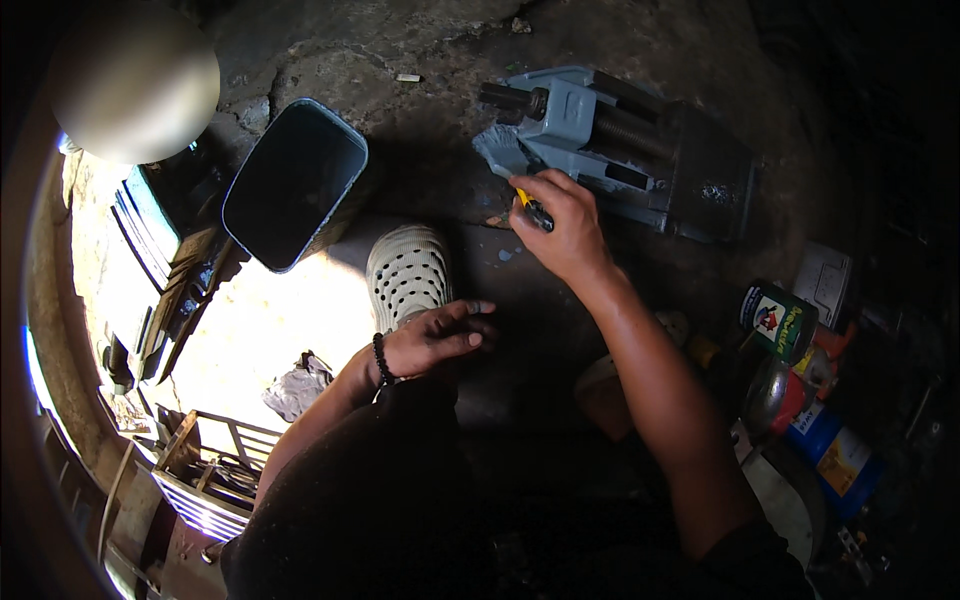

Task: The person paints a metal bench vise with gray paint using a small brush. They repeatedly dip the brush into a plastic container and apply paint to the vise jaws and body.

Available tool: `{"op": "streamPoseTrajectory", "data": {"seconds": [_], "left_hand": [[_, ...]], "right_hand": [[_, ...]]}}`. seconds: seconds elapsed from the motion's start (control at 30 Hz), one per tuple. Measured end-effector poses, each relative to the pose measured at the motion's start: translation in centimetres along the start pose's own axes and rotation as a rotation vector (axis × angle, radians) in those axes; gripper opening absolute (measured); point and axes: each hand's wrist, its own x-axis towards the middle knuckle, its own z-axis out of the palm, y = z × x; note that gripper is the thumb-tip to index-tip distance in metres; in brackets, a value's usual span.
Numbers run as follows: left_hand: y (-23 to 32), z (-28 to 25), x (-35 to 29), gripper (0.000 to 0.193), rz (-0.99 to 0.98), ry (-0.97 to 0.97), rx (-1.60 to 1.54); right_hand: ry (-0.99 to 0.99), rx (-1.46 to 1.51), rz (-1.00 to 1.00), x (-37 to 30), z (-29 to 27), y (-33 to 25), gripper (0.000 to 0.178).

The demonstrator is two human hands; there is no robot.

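Note:
My right hand [566, 222] is closed around a paintbrush [500, 150] with a yellow and black handle. Its wide bristles are coated in grey-blue paint and lie against or right beside the near left part of a bench vise [570, 118]; I cannot tell if they touch. The vise lies on the dark floor, grey-blue over its jaw end and darker toward the right, with a threaded screw along its middle. Over my leg, my left hand [436, 338] holds nothing, its fingers loosely stretched and apart, a dark bead bracelet at the wrist.
A tall open container [340, 212] with a blue-grey rim stands left of the vise. A perforated light clog [408, 268] is below it. A crumpled cloth [298, 386] and a slatted crate [205, 505] lie lower left. At right are a dark green can [785, 325] and a blue container [835, 465].

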Motion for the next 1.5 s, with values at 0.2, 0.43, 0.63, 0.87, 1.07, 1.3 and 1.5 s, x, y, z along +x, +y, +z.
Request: {"op": "streamPoseTrajectory", "data": {"seconds": [0.2,0.43,0.63,0.87,1.07,1.3,1.5], "left_hand": [[-0.2,0.0,-0.1,0.058,0.016,0.006,-0.025],[-0.2,-0.2,-0.2,0.059,0.020,0.008,-0.028],[-0.4,-0.1,0.2,0.057,0.030,-0.006,-0.048],[-0.4,0.0,-0.3,0.056,0.042,0.019,-0.015],[0.1,0.0,0.0,0.057,-0.003,0.000,-0.053],[-0.2,0.3,0.2,0.057,-0.015,0.013,-0.072],[-0.8,0.1,0.0,0.058,-0.010,0.036,-0.064]], "right_hand": [[0.013,-0.018,0.022,0.2,0.1,-0.2,0.025],[-0.017,-0.122,0.134,-0.4,-2.7,-2.0,0.024],[0.047,-0.030,0.069,-0.5,-2.1,-3.0,0.024],[0.066,-0.078,0.135,-2.5,-1.6,-1.8,0.022],[0.058,-0.040,0.203,-7.3,-5.0,-2.9,0.029],[0.070,0.023,0.088,-5.8,-2.7,-0.6,0.029],[0.050,-0.009,0.146,-6.7,-4.1,1.1,0.027]]}}
